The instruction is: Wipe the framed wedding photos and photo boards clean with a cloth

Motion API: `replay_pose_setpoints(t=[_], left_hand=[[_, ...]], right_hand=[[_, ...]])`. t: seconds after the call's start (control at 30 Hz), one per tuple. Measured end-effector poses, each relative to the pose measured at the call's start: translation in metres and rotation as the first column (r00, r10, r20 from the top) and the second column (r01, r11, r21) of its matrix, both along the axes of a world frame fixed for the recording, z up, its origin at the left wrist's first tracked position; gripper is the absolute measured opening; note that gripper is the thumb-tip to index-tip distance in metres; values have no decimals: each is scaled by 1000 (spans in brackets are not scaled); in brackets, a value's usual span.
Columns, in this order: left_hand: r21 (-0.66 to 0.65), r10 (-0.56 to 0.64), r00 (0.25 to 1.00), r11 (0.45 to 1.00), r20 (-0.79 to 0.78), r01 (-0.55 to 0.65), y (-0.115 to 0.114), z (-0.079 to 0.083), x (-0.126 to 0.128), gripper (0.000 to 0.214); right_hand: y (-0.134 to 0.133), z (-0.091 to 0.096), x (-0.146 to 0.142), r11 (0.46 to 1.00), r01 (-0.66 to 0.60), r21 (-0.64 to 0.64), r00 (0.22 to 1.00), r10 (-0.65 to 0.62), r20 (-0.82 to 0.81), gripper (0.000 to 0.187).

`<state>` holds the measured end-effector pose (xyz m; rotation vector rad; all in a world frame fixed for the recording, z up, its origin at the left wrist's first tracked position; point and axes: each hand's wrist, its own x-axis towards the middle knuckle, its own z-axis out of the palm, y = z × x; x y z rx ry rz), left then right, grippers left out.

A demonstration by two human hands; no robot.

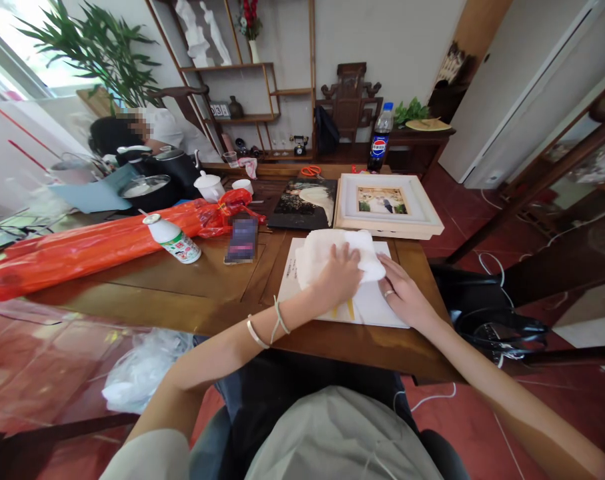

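Observation:
A folded white cloth (322, 248) lies on a white board (382, 312) that has yellow marks and some dark print along its left side. My left hand (341, 275) presses down on the cloth with its fingers spread. At the board's right edge, my right hand (405, 292) rests with fingers stretched out, the fingertips near the corner of the cloth. Just beyond the board are a white picture frame (352, 193) holding a photo and a dark photo panel (282, 207).
Left on the wooden table (217, 303) are a phone (242, 239), a white bottle (175, 240) and a long red plastic wrapping (97, 243). Orange-handled scissors (311, 171) and a cola bottle (381, 140) stand farther back. A person (132, 133) is at the far left.

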<state>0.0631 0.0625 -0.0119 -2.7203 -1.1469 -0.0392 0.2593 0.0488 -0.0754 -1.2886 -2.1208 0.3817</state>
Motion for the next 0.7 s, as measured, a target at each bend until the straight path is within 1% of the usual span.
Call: replay_pose_setpoints(t=[0.1, 0.2, 0.27, 0.3, 0.33, 0.4, 0.5, 0.6, 0.67, 0.7], left_hand=[[60, -31, 998, 998, -52, 34, -41, -6, 10, 33], [100, -104, 993, 989, -55, 109, -87, -9, 12, 31], [107, -161, 986, 981, -34, 164, -108, -8, 6, 28], [102, -186, 982, 977, -15, 187, -112, -7, 1, 26], [92, -200, 980, 976, 8, 198, -112, -6, -4, 25], [56, -186, 981, 982, 60, 182, -101, -4, -14, 24], [-11, -123, 985, 992, 117, 126, -64, -2, -25, 26], [-54, -71, 988, 995, 140, 79, -29, -3, -27, 27], [-56, -37, 988, 997, 150, 46, -15, -7, -25, 27], [-51, -25, 988, 998, 152, 33, -13, -9, -23, 26]], right_hand=[[0, 0, 1, 999, -40, 3, 998, 40, -40, 53], [0, 1, 2, 999, -17, -35, 998, 14, -64, 50], [0, 1, 1, 998, 8, -58, 999, -11, -52, 49], [0, 1, 1, 998, 13, -62, 999, -16, -44, 49], [0, 1, 0, 998, 14, -63, 999, -16, -36, 50], [0, 0, 0, 998, 19, -57, 999, -20, -25, 50], [0, 0, 0, 999, 23, -36, 1000, -24, -18, 49], [0, 1, -1, 1000, 14, -17, 1000, -14, -22, 49], [0, 1, -2, 1000, 15, -25, 999, -16, -29, 50], [0, 2, -2, 999, 16, -33, 999, -18, -38, 50]])
